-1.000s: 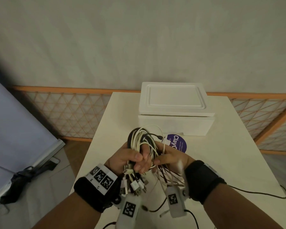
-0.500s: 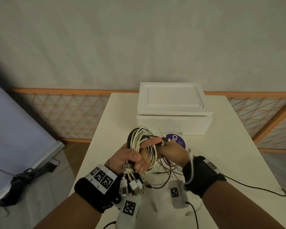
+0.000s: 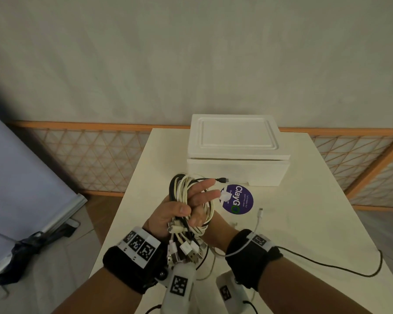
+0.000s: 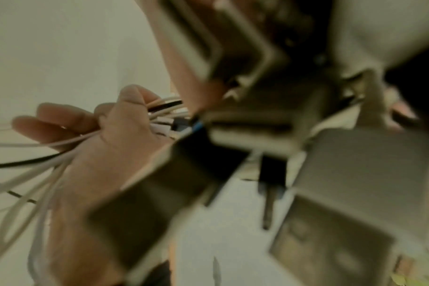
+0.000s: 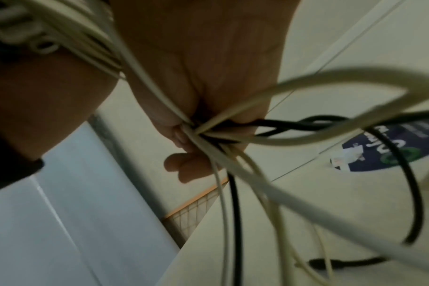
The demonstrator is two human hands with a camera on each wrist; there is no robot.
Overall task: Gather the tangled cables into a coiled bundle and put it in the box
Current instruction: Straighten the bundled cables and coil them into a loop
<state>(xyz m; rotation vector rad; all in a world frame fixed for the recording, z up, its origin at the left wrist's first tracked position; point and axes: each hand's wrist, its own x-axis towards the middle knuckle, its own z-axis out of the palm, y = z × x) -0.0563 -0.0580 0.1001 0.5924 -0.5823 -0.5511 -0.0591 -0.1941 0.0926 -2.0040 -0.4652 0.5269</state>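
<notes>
Cable bundle (image 3: pixel 192 200) clutched by left hand (image 3: pixel 168 214); right hand (image 3: pixel 213 219) mostly hidden behind (grip unclear); box (image 3: pixel 236 155) lidded.

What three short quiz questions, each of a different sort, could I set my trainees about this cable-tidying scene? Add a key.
1. True or false: the box has its lid off.
2. What lies on the table just in front of the box? A purple round sticker; B scissors; C cup.
3. Fill in: the thumb clamping the cable bundle belongs to the ___ hand.
Key: 1 false; 2 A; 3 left hand.
</notes>
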